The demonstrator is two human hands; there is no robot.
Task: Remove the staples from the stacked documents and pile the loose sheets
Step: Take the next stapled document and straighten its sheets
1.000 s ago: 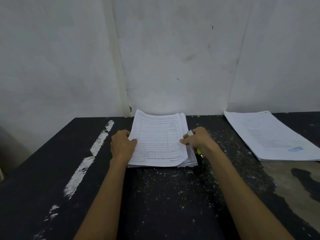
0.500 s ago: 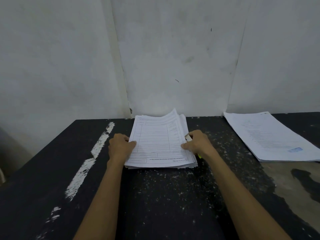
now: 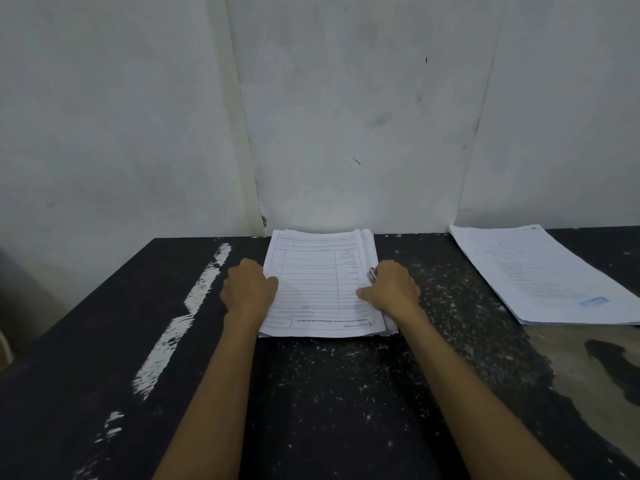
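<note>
Maybe the paper pile slides crooked: left hand grips its edge, but right hand is busy clutching a small tool.

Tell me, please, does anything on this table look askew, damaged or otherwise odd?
The black painted tabletop is damaged: a ragged white streak on the left, a bare worn patch at the right. The thick stack of white printed forms fans unevenly along its right edge; the flatter white paper pile lies skewed.
</note>
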